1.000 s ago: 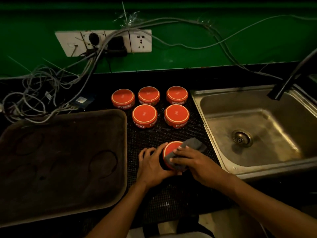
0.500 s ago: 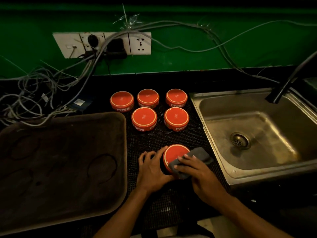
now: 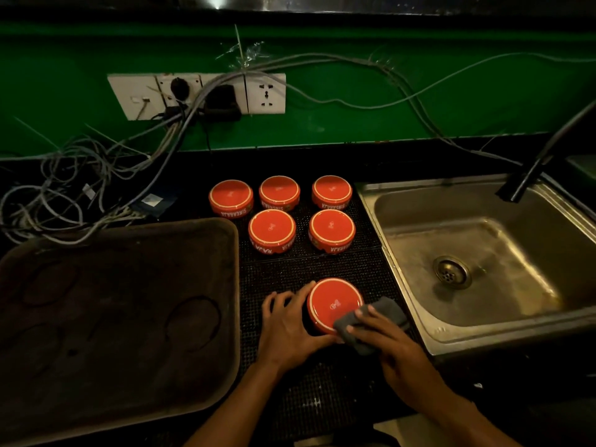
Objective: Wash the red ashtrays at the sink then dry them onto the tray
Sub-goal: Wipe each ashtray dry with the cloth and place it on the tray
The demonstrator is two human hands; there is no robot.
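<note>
- Low in the middle of the frame, your left hand (image 3: 287, 327) curls its fingers round the left side of one red ashtray (image 3: 333, 304), which sits upside down on a black mesh mat (image 3: 322, 269).
- Your right hand (image 3: 396, 346), lower right of centre, has its fingers clamped on a dark grey cloth (image 3: 371, 321), pressing it against the ashtray's right edge.
- Five more red ashtrays (image 3: 272, 229) stand upside down in two rows just above, in the centre of the frame.
- The tray (image 3: 129, 240), dark and scuffed, fills the lower left; it lies just beside the mat.
- The steel sink (image 3: 403, 201) takes up the right side, with a dark tap (image 3: 529, 175) reaching over it.
- A socket panel (image 3: 264, 93) and tangled cables (image 3: 64, 188) sit upper left against the green wall.
- Judging by its glossy look, the ashtray is probably glazed ceramic: stiff, fairly heavy, breakable, and slippery if wet. Grip it by the side wall with fingers spread wide, and set it down gently on the tray.
</note>
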